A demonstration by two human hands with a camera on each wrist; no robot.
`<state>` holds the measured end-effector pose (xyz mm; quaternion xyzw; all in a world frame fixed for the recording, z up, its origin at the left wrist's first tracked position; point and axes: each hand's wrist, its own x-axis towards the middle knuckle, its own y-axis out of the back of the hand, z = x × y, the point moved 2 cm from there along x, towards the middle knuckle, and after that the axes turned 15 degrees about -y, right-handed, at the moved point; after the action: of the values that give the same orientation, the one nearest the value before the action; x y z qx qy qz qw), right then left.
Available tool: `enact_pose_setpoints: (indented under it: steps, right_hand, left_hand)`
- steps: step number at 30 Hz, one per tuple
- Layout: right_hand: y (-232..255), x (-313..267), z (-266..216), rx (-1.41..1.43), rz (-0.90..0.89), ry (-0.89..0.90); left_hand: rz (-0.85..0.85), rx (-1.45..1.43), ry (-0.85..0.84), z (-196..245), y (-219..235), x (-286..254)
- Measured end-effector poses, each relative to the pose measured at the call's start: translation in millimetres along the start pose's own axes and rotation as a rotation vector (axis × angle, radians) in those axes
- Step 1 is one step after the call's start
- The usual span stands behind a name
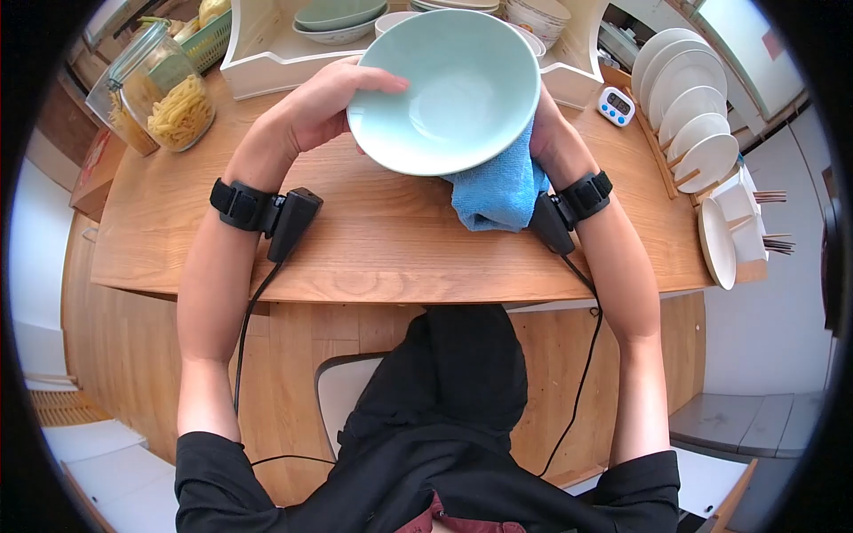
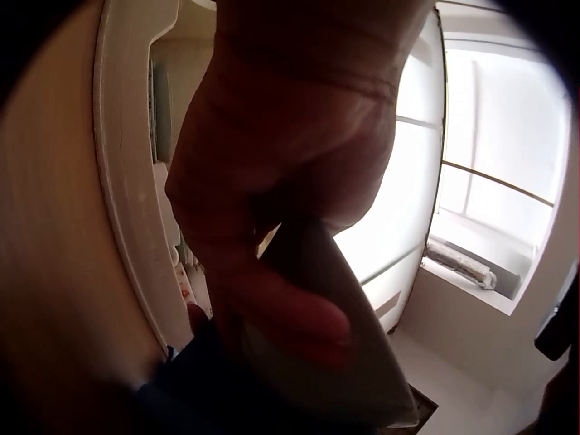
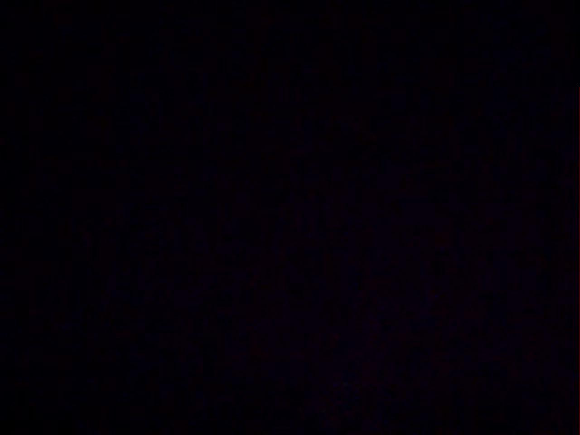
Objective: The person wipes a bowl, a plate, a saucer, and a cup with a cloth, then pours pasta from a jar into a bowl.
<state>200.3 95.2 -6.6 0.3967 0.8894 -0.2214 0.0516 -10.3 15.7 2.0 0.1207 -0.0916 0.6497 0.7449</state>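
Observation:
A pale green bowl [image 1: 447,92] is held up above the wooden table, its inside facing the head camera. The left hand [image 1: 322,105] grips its left rim, thumb over the inner wall and fingers behind. In the left wrist view the left hand [image 2: 272,190] pinches the bowl [image 2: 340,299], seen dark and edge-on. The right hand [image 1: 553,133] is at the bowl's right side, mostly hidden behind it, with a blue cloth [image 1: 499,191] that hangs under the bowl; how its fingers lie is hidden. The right wrist view is black.
Behind the bowl stands a white shelf [image 1: 267,78] with stacked bowls. Glass jars of pasta [image 1: 180,111] are at the back left. On the right are a timer [image 1: 616,106], a rack of white plates [image 1: 689,82] and a leaning oval dish [image 1: 716,243]. The table's front edge [image 1: 400,289] faces the person.

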Motion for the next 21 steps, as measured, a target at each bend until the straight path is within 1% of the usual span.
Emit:
enact_pose_setpoints:
  steps: [1,2,3,4,5,6,8,9,10,12,13,14,16,17,18,20,21]
  right_hand:
    - [-1,0,-2,0.000,-0.026,0.062]
    - [6,4,-6,-0.001,-0.027,0.062]
    - [13,9,-14,0.029,-0.256,0.082]
    - [4,5,-21,0.060,-0.486,0.100]
    - [2,4,-20,0.032,-0.236,0.195]
    - [-5,1,-21,0.031,-0.239,0.194]
    - [-11,-2,-25,-0.041,-0.185,0.256]
    - [9,8,-22,-0.173,-0.159,0.170]
    - [3,6,-21,-0.173,-0.160,0.170]
    - [-10,1,-17,-0.477,-0.115,0.352]
    - [-10,2,-16,-0.567,-0.060,0.378]
    - [-8,6,-14,-0.567,-0.060,0.378]
    - [-6,12,-10,-0.764,0.032,0.436]
    - [-4,14,-9,-0.735,0.042,0.342]
    - [-3,15,-9,-0.733,0.043,0.342]
    - [0,17,-9,-0.578,0.070,0.299]
    - [1,19,-9,-0.576,0.073,0.300]
  left_hand:
    - [0.006,0.030,0.036,3,2,0]
    - [0.012,0.059,0.071,5,4,-1]
    - [0.015,0.058,0.070,3,6,0]
    - [0.027,0.078,0.065,2,7,1]
    - [0.040,0.099,0.062,2,9,1]
    - [0.043,0.100,0.061,1,10,0]
    - [0.058,0.152,0.136,8,5,-3]
    - [0.059,0.153,0.136,6,4,-2]
    - [0.073,0.182,0.128,3,4,-2]
    - [0.085,0.210,0.121,1,5,-2]
    - [0.009,0.211,0.139,1,6,-1]
    - [-0.068,0.211,0.158,0,6,-1]
    - [-0.098,0.253,0.162,-1,6,0]
    - [-0.129,0.295,0.167,-1,6,0]
    - [-0.131,0.296,0.168,-1,6,0]
    - [-0.075,0.317,0.081,3,6,2]
    - [-0.078,0.317,0.081,5,6,2]
